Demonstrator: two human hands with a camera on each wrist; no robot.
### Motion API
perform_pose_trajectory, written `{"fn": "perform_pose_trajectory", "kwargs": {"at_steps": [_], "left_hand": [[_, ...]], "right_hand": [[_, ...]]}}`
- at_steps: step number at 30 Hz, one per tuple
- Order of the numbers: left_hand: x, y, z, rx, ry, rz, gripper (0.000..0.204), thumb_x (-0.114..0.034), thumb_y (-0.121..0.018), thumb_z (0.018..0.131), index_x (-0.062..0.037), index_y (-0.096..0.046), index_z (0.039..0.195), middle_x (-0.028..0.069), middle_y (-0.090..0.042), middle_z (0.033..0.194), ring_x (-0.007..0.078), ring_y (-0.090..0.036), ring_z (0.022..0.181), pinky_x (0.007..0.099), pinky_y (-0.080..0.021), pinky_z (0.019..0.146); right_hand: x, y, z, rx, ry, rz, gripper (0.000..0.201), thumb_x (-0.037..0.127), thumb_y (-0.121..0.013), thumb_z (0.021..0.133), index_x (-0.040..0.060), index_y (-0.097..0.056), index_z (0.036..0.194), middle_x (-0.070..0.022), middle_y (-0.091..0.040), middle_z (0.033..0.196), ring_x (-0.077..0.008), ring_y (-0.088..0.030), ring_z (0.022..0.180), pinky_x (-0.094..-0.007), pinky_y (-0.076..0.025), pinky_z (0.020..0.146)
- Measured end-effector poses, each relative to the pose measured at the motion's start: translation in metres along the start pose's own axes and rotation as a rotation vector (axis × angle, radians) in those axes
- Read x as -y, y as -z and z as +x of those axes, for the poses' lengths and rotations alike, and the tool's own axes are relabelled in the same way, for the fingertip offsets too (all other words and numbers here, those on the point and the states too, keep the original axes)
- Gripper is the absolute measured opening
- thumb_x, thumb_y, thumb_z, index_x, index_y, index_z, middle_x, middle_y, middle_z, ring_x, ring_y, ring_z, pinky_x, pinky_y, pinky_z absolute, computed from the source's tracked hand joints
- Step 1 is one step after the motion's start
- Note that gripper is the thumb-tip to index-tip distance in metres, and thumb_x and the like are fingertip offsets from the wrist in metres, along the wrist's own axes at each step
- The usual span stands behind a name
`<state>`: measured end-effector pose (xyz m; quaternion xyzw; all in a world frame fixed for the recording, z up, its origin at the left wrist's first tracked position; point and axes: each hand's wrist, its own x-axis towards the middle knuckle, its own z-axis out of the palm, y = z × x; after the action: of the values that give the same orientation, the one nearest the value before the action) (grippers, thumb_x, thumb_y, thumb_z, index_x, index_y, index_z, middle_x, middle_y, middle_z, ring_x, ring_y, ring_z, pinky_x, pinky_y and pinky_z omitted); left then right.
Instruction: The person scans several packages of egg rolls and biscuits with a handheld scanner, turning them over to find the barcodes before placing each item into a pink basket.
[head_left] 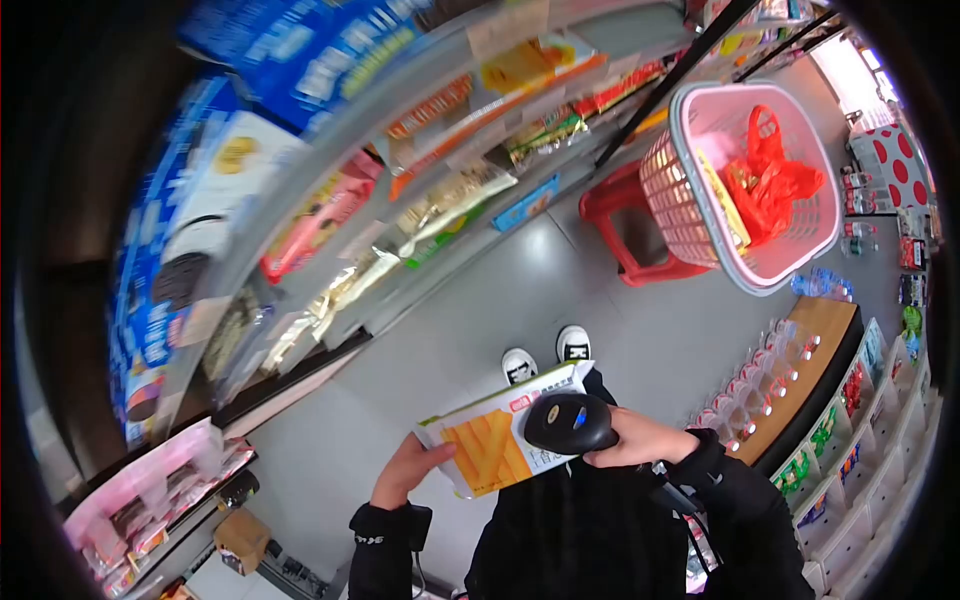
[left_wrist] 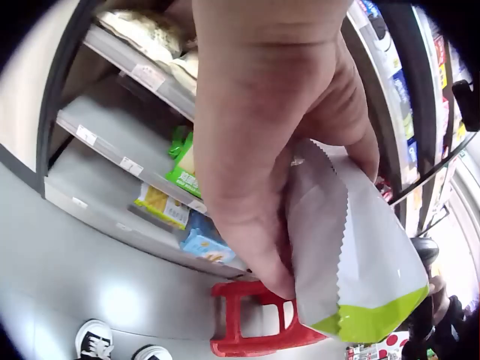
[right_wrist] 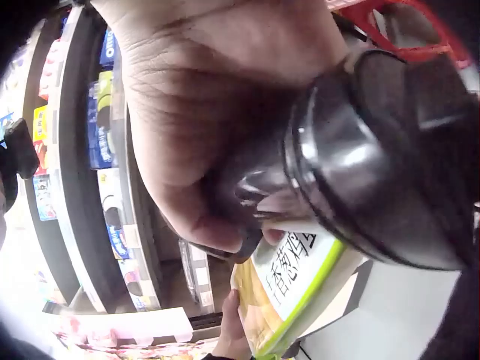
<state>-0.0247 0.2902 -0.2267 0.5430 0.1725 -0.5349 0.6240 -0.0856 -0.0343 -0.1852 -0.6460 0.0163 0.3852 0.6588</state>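
A white snack packet [head_left: 488, 450] with green edges and a picture of yellow sticks is held in front of the body. My left hand [head_left: 408, 468] grips its left end, thumb over the printed face. From the left wrist view, that hand [left_wrist: 262, 112] wraps round the packet [left_wrist: 352, 232] beside its crimped seam. My right hand [head_left: 645, 438] holds a black handheld barcode scanner [head_left: 568, 422], whose head overlaps the packet's right part in the head view. Up close, the fingers of this hand [right_wrist: 187, 112] curl round the scanner's handle, and the scanner head [right_wrist: 367, 157] hides part of the packet [right_wrist: 292, 285].
A pink basket [head_left: 670, 200] holding a red plastic bag [head_left: 775, 185] stands on a red stool [head_left: 610, 220]. Shelves of packaged snacks [head_left: 330, 210] run along the left. At right are a wooden ledge with bottles [head_left: 760, 375] and a white rack [head_left: 850, 500].
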Motion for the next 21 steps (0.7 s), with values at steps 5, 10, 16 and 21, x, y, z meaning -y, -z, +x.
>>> {"fn": "perform_pose_trajectory", "kwargs": {"at_steps": [5, 10, 16, 21], "left_hand": [[0.021, 0.026, 0.048, -0.077, -0.068, 0.017, 0.048, -0.005, -0.059, 0.076, 0.0011, -0.041, 0.119, 0.0082, -0.051, 0.114, 0.0182, -0.048, 0.105, 0.0311, -0.036, 0.09], [0.024, 0.028, 0.105, -0.059, -0.097, -0.03, 0.069, -0.02, -0.071, 0.068, 0.0002, -0.035, 0.123, 0.0066, -0.05, 0.112, 0.0162, -0.047, 0.105, 0.0276, -0.036, 0.09], [0.025, 0.043, 0.162, -0.065, -0.071, 0.012, 0.072, -0.023, -0.072, 0.066, 0.0008, -0.035, 0.123, 0.0067, -0.05, 0.112, 0.0164, -0.047, 0.105, 0.0276, -0.035, 0.091], [0.04, 0.072, 0.21, -0.181, -0.108, -0.059, 0.065, -0.008, -0.066, 0.07, -0.0016, -0.033, 0.126, 0.0064, -0.049, 0.115, 0.0164, -0.044, 0.109, 0.0281, -0.033, 0.094]], "right_hand": [[-0.035, 0.019, 0.033, -0.133, 0.018, 0.121, 0.045, 0.012, -0.063, 0.068, 0.0011, -0.049, 0.109, -0.0181, -0.041, 0.118, -0.0297, -0.041, 0.111, -0.0341, -0.032, 0.094], [-0.06, 0.042, 0.065, -0.301, 0.028, 0.179, 0.036, 0.006, -0.061, 0.065, 0.0012, -0.053, 0.099, -0.0169, -0.043, 0.115, -0.0304, -0.041, 0.108, -0.0342, -0.033, 0.092], [-0.107, 0.08, 0.097, -0.316, -0.007, 0.437, 0.023, 0.011, -0.062, 0.072, 0.0023, -0.054, 0.091, -0.0035, -0.054, 0.079, -0.0106, -0.05, 0.075, -0.0253, -0.041, 0.07], [-0.13, 0.104, 0.112, -0.321, -0.019, 0.641, 0.019, 0.011, -0.06, 0.075, 0.0018, -0.054, 0.09, -0.0011, -0.054, 0.083, -0.0083, -0.049, 0.078, -0.0243, -0.04, 0.073]]}}
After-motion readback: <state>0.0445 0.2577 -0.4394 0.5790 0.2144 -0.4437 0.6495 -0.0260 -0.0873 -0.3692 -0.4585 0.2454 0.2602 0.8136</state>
